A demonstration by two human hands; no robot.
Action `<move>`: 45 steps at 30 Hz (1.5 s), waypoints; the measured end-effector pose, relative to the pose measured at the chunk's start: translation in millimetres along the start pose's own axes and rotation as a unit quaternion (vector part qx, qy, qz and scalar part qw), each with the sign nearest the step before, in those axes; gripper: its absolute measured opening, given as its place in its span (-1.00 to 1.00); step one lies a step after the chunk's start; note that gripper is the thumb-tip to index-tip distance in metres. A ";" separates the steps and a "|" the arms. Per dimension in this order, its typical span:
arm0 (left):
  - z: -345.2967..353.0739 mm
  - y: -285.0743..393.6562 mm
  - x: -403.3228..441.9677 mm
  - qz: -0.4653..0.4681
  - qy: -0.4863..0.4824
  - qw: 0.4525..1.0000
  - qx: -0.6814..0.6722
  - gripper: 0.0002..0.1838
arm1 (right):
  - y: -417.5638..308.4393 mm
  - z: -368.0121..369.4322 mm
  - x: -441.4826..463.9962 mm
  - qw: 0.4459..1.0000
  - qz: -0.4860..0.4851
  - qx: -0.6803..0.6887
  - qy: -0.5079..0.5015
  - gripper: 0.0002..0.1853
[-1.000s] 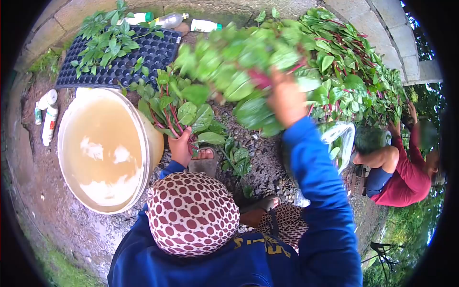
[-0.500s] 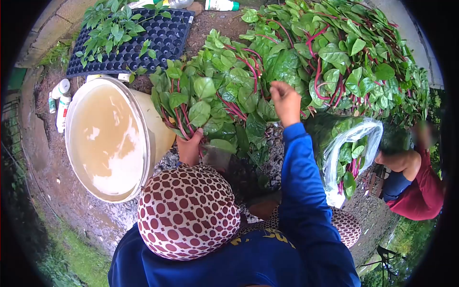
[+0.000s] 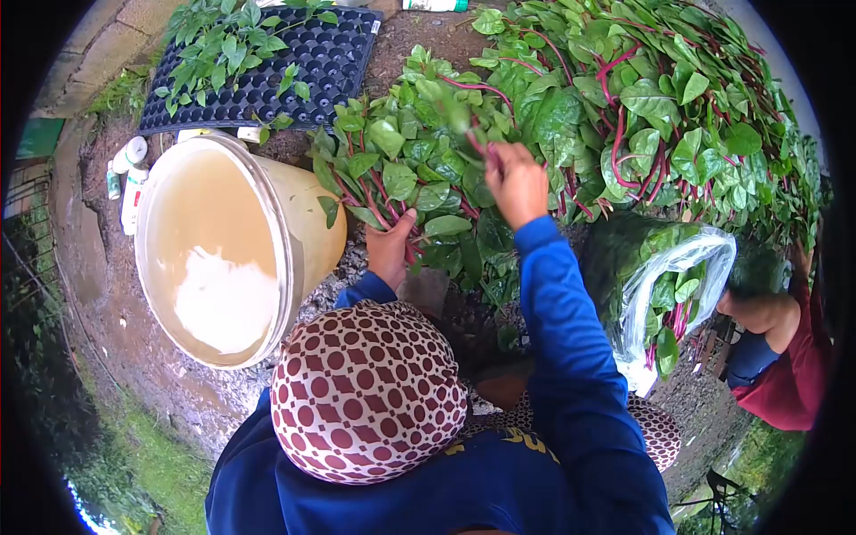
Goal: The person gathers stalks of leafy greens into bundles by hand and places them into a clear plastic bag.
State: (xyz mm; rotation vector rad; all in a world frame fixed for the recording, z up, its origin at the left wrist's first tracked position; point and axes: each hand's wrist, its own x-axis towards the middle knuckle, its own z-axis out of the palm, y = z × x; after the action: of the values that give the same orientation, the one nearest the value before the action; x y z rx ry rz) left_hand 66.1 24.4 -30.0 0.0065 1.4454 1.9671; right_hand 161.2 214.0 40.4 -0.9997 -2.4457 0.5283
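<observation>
One grip, the left hand (image 3: pixel 387 253), closes round the stems (image 3: pixel 375 205) of a leafy bunch (image 3: pixel 400 180), likely sparing its leaves (image 3: pixel 362 164), while the right hand (image 3: pixel 521 185) pinches a blurred sprig (image 3: pixel 476 139).

My round bucket of murky tan water (image 3: pixel 209 236) was off-white, my patterned cloth-covered knee (image 3: pixel 367 392) had maroon dots on cream, and my long sleeves (image 3: pixel 571 312) were blue.
</observation>
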 end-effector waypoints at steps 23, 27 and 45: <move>-11.6 15.4 3.4 -0.049 0.013 0.998 -0.039 -0.61 | 97.8 64.7 108.2 0.965 0.149 -0.124 -0.175 -0.61; -14.5 8.1 6.4 -0.049 0.029 0.998 -0.029 -0.62 | 83.0 43.6 108.2 0.963 0.176 -0.052 -0.197 -0.79; -7.6 20.2 10.1 -0.009 0.020 0.997 -0.069 -0.63 | 63.5 44.5 16.9 0.929 0.252 -0.182 -0.203 -0.58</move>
State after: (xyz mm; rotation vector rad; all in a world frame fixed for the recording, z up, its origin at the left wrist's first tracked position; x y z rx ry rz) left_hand 45.0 20.4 -19.7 -0.1061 1.3279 2.0588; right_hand 162.0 260.6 -23.9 -1.8655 -2.6984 0.4857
